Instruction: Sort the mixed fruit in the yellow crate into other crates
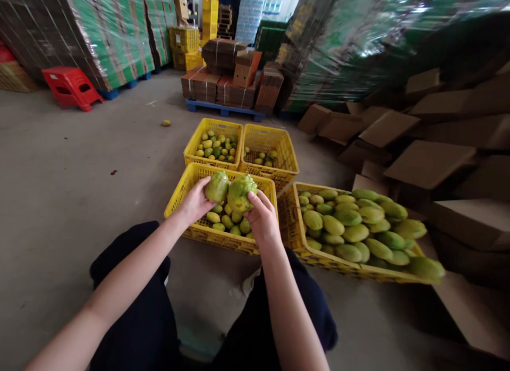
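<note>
My left hand (196,201) grips a smooth green fruit (217,187). Beside it, my right hand (262,218) holds a larger, lumpy green fruit (240,194). Both are raised over the near yellow crate (179,196), where several smaller green-yellow fruits (227,222) lie. Behind it stand the back left crate (193,145), with several yellow and green fruits, and the back right crate (287,152), with fewer in it. At the right, another yellow crate (295,230) is heaped with large long green fruits (356,233).
Cardboard boxes (430,161) are piled at the right. A blue pallet (223,109) bears stacked flat cartons behind the crates. A red stool (73,86) stands at the far left, and a single fruit (166,123) lies on the floor (99,201).
</note>
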The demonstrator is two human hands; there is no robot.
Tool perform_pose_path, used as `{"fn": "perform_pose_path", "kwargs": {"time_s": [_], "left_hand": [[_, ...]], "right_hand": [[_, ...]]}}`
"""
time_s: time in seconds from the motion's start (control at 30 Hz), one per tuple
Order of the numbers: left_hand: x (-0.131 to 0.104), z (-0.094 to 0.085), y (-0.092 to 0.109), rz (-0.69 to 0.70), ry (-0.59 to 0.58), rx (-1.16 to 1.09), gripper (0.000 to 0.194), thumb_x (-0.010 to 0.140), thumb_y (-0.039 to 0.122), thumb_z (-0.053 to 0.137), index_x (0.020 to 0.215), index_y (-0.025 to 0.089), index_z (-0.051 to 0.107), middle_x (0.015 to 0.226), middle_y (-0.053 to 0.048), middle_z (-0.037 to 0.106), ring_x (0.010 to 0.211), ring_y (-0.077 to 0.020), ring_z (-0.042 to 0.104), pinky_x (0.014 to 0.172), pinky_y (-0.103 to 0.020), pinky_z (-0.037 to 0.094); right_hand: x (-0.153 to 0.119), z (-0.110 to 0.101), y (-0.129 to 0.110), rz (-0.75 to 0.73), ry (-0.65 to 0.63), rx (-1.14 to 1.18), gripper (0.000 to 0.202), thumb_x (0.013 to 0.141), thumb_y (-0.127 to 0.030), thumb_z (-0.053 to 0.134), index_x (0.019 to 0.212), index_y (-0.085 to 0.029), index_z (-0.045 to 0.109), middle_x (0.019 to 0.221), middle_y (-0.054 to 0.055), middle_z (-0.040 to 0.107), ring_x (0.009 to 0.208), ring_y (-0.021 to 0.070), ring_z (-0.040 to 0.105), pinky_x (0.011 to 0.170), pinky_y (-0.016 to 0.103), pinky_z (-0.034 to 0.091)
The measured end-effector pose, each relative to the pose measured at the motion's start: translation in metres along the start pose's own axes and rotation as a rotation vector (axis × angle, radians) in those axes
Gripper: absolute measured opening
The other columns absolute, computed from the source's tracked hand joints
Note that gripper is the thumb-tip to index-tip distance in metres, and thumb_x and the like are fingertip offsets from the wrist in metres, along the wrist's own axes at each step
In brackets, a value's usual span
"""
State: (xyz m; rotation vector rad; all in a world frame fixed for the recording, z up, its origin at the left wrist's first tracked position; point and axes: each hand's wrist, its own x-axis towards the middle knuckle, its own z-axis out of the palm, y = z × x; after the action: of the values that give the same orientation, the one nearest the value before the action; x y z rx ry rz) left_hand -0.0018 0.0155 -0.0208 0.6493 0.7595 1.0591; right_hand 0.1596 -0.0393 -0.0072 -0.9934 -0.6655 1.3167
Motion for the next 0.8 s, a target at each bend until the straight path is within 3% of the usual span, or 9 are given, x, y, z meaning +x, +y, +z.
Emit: {"fn": "perform_pose_path", "kwargs": {"time_s": [0.2, 0.4, 0.53, 0.67, 0.8], "left_hand": [[0.000, 0.001, -0.006, -0.001, -0.061, 0.027, 0.034, 0.076, 0.041, 0.078, 0.103, 0.022, 0.069, 0.111, -0.008, 0.077, 0.124, -0.0285, 0.065, 0.099, -0.038, 0.056], [0.006, -0.004, -0.006, 0.033, 0.049, 0.001, 0.038, 0.075, 0.052, 0.078, 0.098, 0.023, 0.070, 0.108, -0.006, 0.078, 0.110, -0.0250, 0.069, 0.072, -0.027, 0.056], [0.007, -0.004, -0.004, 0.010, 0.070, 0.067, 0.045, 0.078, 0.058, 0.076, 0.105, 0.023, 0.068, 0.103, -0.006, 0.078, 0.098, -0.0223, 0.070, 0.064, -0.025, 0.053], [0.006, -0.002, -0.001, 0.012, 0.077, 0.038, 0.043, 0.080, 0.054, 0.078, 0.108, 0.023, 0.069, 0.101, -0.004, 0.078, 0.094, -0.0202, 0.071, 0.063, -0.022, 0.053], [0.005, 0.001, 0.000, -0.056, 0.061, 0.005, 0.039, 0.088, 0.054, 0.071, 0.109, 0.022, 0.070, 0.101, -0.006, 0.079, 0.096, -0.0214, 0.073, 0.068, -0.024, 0.056]], "right_hand": [[0.008, -0.007, 0.001, 0.039, -0.060, -0.021, 0.041, 0.066, -0.052, 0.084, 0.093, -0.023, 0.072, 0.082, 0.001, 0.076, 0.078, 0.0215, 0.075, 0.060, 0.028, 0.057], [0.014, -0.011, 0.010, 0.113, -0.047, -0.007, 0.045, 0.064, -0.056, 0.086, 0.091, -0.023, 0.070, 0.071, -0.001, 0.073, 0.061, 0.0176, 0.070, 0.054, 0.027, 0.055], [0.015, -0.009, 0.012, 0.098, -0.050, 0.025, 0.043, 0.066, -0.050, 0.086, 0.094, -0.026, 0.064, 0.070, -0.006, 0.071, 0.058, 0.0144, 0.068, 0.054, 0.025, 0.056], [0.015, -0.003, 0.013, 0.113, 0.005, 0.024, 0.047, 0.065, -0.056, 0.086, 0.093, -0.026, 0.063, 0.079, -0.002, 0.074, 0.068, 0.0197, 0.073, 0.058, 0.030, 0.061], [0.013, 0.002, 0.017, 0.108, 0.000, -0.001, 0.049, 0.070, -0.056, 0.083, 0.104, -0.024, 0.069, 0.101, 0.003, 0.077, 0.085, 0.0234, 0.076, 0.064, 0.031, 0.064]]}}
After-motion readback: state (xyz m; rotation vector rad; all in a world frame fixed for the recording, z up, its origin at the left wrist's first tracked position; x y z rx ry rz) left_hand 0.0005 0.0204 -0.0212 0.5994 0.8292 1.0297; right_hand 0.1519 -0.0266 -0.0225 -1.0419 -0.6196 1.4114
